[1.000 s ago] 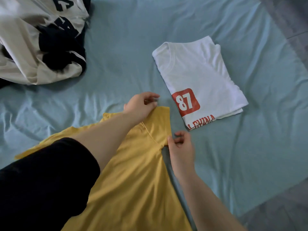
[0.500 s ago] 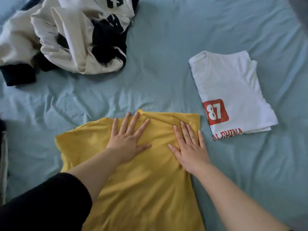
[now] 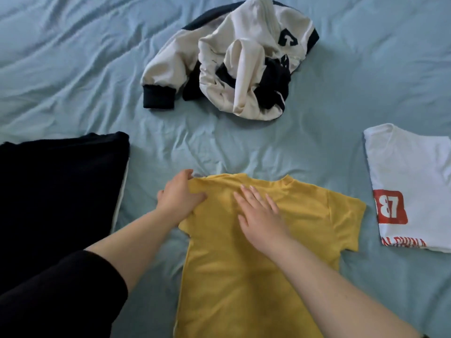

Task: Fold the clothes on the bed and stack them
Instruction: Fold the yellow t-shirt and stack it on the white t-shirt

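Note:
A yellow T-shirt lies flat on the blue bed sheet in front of me, its right sleeve spread out. My left hand grips the shirt's left shoulder edge, fingers curled over the fabric. My right hand rests flat on the shirt's upper chest with fingers straight. A folded white T-shirt with a red "87" patch lies at the right edge. A crumpled cream and navy jacket sits further back in the middle.
A black folded cloth or cushion lies at the left, close to my left forearm. Wrinkled sheet spreads between the jacket and the yellow shirt.
The view swung left, so the white shirt now sits at the right edge. My left hand moved from pressing flat on the shirt to gripping its left shoulder. The right hand stays flat.

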{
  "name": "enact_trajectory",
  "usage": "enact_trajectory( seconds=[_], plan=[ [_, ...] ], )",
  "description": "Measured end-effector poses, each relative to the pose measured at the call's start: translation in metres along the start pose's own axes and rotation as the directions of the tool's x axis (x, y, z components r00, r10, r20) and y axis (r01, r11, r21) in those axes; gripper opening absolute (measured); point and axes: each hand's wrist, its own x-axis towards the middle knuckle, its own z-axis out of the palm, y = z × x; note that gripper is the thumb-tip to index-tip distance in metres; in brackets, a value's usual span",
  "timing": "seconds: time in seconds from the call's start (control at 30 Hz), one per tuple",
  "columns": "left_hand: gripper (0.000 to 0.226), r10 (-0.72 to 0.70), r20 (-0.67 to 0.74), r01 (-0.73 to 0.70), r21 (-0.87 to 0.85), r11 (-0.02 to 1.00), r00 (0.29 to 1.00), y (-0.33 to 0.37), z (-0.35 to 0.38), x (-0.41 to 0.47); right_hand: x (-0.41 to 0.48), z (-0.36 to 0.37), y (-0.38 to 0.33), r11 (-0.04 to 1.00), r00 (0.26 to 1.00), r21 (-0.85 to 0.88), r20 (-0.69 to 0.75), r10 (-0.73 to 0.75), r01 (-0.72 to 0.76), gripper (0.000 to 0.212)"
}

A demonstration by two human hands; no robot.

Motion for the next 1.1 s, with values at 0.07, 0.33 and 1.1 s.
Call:
enact_trajectory(
  seconds=[0.07, 0.33, 1.1],
  plan=[
    [0.057, -0.040, 0.055, 0.043, -0.056, 0.998, 0.998, -0.009, -0.004, 0.008, 0.019, 0.002, -0.015, 1.000, 0.998, 0.001, 0.064, -0.011, 0.011, 0.057],
    [0.036, 0.034, 0.234, 0.002, -0.152, 0.988, 0.972, -0.036, -0.021, 0.003, 0.047, 0.006, -0.029, 0.992, 0.955, -0.001, 0.273, 0.120, -0.124, 0.054],
    [0.092, 0.537, 0.318, -0.622, 0.470, 0.626, 0.781, -0.073, 0.049, -0.087, -0.100, 0.072, -0.028, 0.984, 0.985, -0.039, -0.015, 0.171, -0.172, 0.064]
  ],
)
